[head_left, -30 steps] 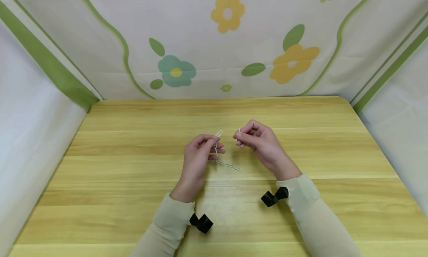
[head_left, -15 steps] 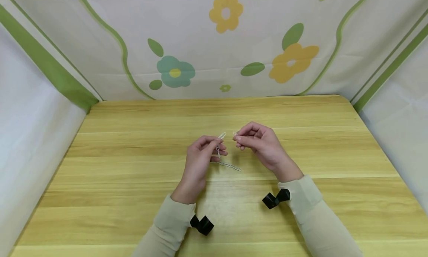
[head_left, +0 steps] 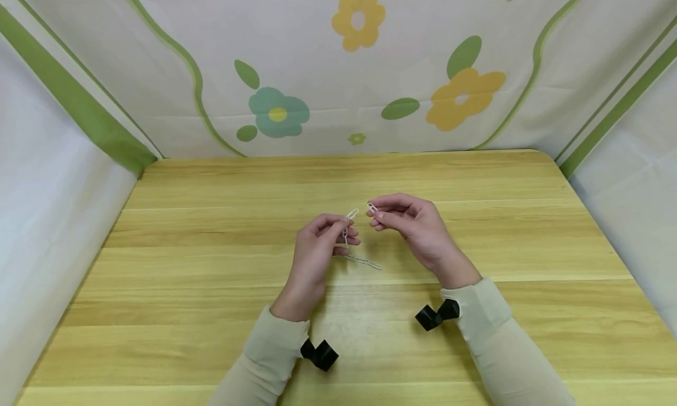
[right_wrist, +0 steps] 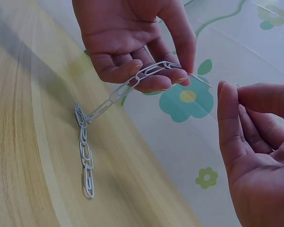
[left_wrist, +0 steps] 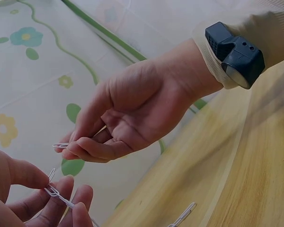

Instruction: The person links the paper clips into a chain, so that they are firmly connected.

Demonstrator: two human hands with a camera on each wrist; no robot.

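A chain of linked white paper clips [right_wrist: 116, 94] hangs from my left hand [head_left: 316, 244], whose thumb and index finger pinch it near its end clip [head_left: 352, 214]. The chain's lower part [right_wrist: 86, 158] lies on the wooden table. In the head view that tail [head_left: 365, 262] shows just right of the left fingers. My right hand [head_left: 409, 224] pinches a single white paper clip [head_left: 372, 207] between thumb and fingers. This clip is apart from the chain, a small gap from the end clip. In the right wrist view the right fingertips mostly hide it.
The wooden table [head_left: 185, 277] spreads out under both hands. A white cloth with printed flowers [head_left: 317, 59] stands behind its far edge, and white cloth walls rise at both sides. A small black camera [head_left: 319, 355] sits on each wrist.
The right fingers have turned the single paper clip, so more of it shows above the thumb. My left hand has shifted slightly right with the chain's end clip; the tail stays on the table.
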